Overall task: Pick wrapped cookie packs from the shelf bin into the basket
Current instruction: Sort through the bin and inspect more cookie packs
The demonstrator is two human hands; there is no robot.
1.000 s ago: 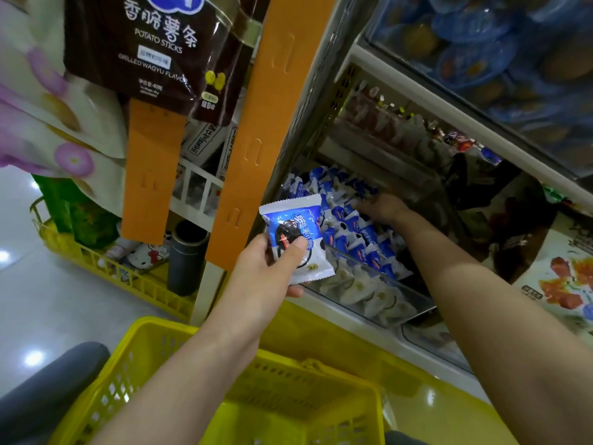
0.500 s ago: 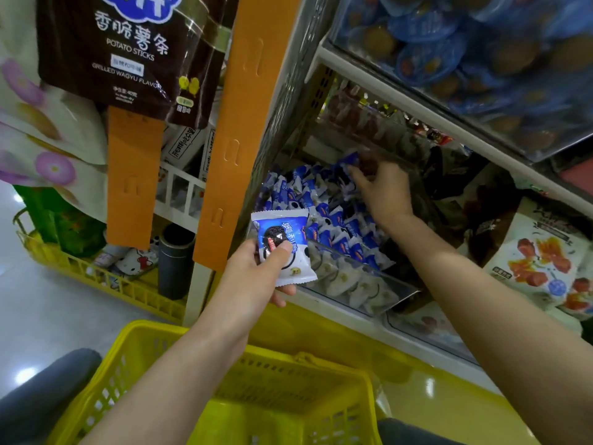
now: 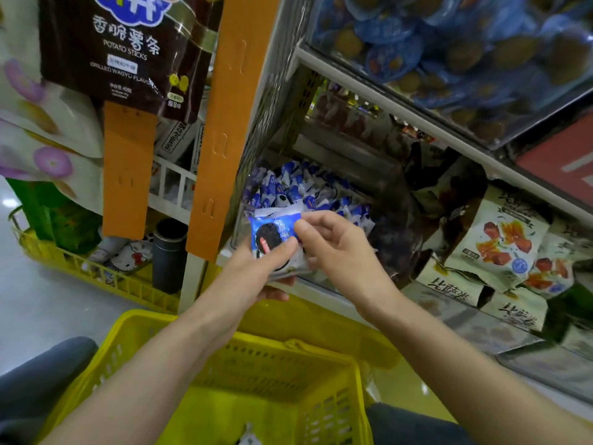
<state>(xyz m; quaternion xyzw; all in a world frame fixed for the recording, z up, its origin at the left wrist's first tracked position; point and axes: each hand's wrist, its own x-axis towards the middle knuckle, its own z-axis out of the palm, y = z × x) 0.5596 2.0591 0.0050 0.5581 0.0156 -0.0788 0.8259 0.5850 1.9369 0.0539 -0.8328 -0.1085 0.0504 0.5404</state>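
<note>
Back from the bin comes the right hand (image 3: 340, 252), now meeting the left hand (image 3: 253, 277) above the yellow plastic basket (image 3: 134, 332). The left thumb presses a blue-and-white wrapped cookie pack (image 3: 272, 231) against curled fingers, and the right thumb and forefinger pinch its top corner. Behind them, the clear plastic shelf bin (image 3: 238, 232) holds a heap of like packs (image 3: 298, 187). Pale glossy floor (image 3: 38, 303) lies to the left. A hanging brown bag (image 3: 128, 49) reads "POTATO STICKS" and "GRILLED WAGYU FLAVOR".

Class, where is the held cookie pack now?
Head view, centre: cookie pack held by left hand and right hand, before the shelf bin, above the basket.
</note>
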